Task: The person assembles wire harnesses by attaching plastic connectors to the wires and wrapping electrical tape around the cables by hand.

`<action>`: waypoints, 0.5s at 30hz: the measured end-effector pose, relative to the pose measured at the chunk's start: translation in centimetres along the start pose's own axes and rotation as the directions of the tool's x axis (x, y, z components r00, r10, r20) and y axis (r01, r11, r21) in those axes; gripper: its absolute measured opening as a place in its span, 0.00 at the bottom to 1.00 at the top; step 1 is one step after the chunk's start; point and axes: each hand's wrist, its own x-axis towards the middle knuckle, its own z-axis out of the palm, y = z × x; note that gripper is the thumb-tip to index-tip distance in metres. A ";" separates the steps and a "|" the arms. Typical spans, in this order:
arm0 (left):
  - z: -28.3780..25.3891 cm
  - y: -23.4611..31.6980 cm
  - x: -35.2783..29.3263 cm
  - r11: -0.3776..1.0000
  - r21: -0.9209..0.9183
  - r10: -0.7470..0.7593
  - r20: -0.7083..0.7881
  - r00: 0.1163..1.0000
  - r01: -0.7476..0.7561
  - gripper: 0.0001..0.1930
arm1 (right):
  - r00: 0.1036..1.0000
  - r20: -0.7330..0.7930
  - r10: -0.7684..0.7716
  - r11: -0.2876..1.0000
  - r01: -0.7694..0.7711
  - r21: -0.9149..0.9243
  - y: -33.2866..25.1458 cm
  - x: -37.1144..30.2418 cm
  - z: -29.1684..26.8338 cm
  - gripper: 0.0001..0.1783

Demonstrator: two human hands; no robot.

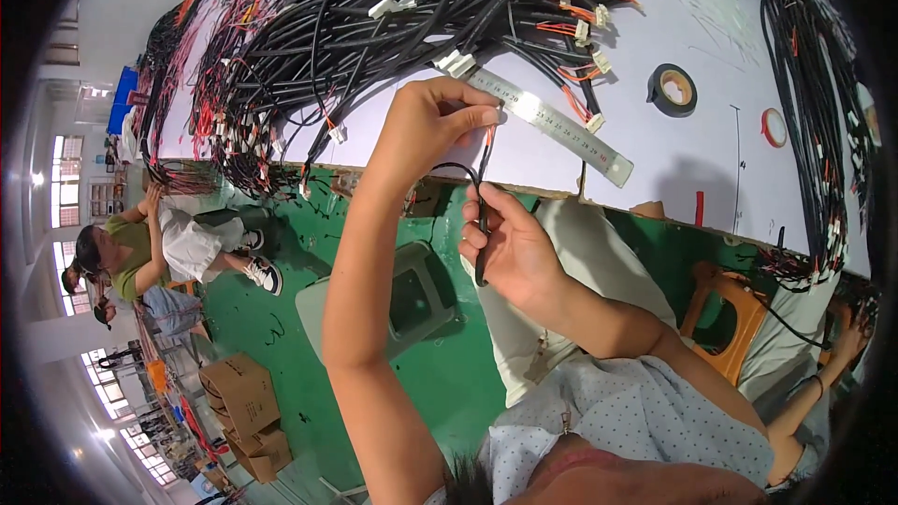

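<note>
A thin black cable (483, 210) hangs between my two hands, over the near edge of the white table. My left hand (432, 122) is closed in a pinch at the cable's upper end, where orange wires (489, 135) show below the fingertips. Lower down, my right hand (513, 248) has its fingers wrapped round the black sheath. A steel ruler (561, 130) lies slantwise on the tabletop just beyond my left fingertips. White connectors (456, 64) sit by the ruler's far end. Whatever tips the orange wires is hidden by my left fingers.
A large heap of black cables (374, 47) covers the table's far left; another bundle (806, 122) hangs at the right. Black tape (655, 97) and a small red tape roll (765, 127) lie between them. Stools (323, 309) (748, 323) stand below. Other people (131, 248) sit nearby.
</note>
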 end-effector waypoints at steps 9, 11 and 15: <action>0.4 1.5 -2.3 0.926 0.331 0.249 -0.175 0.952 -0.181 0.11 | 0.999 0.034 -0.008 0.999 0.010 -0.049 -0.5 -0.4 -0.4 0.09; 0.3 2.8 -5.5 0.826 0.478 0.428 -0.184 0.885 -0.300 0.15 | 0.998 0.053 -0.016 0.991 0.023 -0.129 -1.0 -1.4 -0.7 0.09; 1.2 5.0 -11.7 0.453 0.709 0.602 0.203 0.772 -0.540 0.19 | 0.988 0.106 -0.115 0.919 0.146 -0.366 -1.8 -4.8 -1.4 0.08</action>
